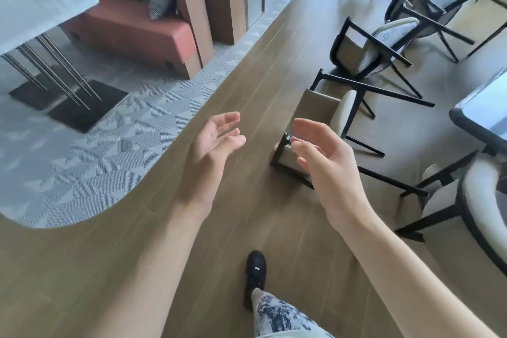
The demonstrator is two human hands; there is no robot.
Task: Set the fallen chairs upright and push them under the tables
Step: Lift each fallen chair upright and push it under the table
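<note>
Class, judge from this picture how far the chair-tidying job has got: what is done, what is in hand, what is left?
Done: nothing visibly; no chair shown has clearly been righted.
In hand: both hands are open and empty, the left hand and right hand reaching toward the nearest fallen chair, not touching it.
Left: that chair, the second fallen chair behind it, then pushing both under a table.

Wood-plank floor: nearest fallen chair lying on its side, second fallen chair tipped just beyond. Patterned grey carpet inset left, carrying table base and red sofa.
</note>
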